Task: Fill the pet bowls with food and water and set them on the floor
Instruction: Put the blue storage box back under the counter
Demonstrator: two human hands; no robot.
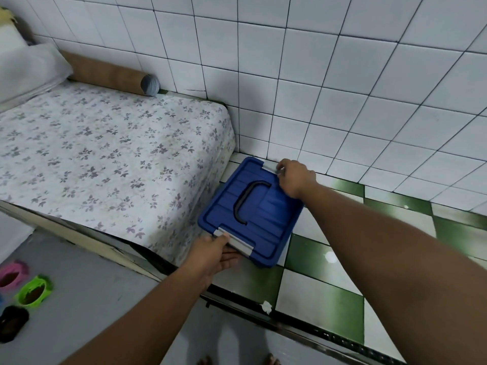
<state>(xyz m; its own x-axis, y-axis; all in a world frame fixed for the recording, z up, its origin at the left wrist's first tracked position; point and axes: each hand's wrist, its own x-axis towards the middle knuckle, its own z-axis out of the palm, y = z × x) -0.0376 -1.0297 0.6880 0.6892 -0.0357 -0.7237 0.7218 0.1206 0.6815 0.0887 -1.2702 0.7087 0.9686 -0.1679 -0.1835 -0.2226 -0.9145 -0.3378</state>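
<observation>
Down at eight o'clock on the grey floor sit three small soft-looking bowls: a pink bowl (11,276), a green bowl (33,292) and a black bowl (13,322). The first two seem to have something brown in them. At the box's ten o'clock lies the mattress (105,159) in a thin floral cotton sheet.

The left hand (214,255) pinches the near latch (235,242), a grey plastic clip at the lid's seven o'clock, with the thumb on top and the fingers beneath. The blue lid (253,212) is hard, ribbed plastic with a dark arched handle (249,200). The box under it is hidden, so I can't tell what it holds. At one o'clock the right hand (295,177) curls its fingers onto the far latch (270,167).

The box rests on a glossy green-and-white tiled ledge (329,293), which I'd guess is slick. If the near clip is pulled hard, the box could skid toward six o'clock, where the ledge ends. If both clips pop at once, the lid may jump, and any feed inside could scatter.
</observation>
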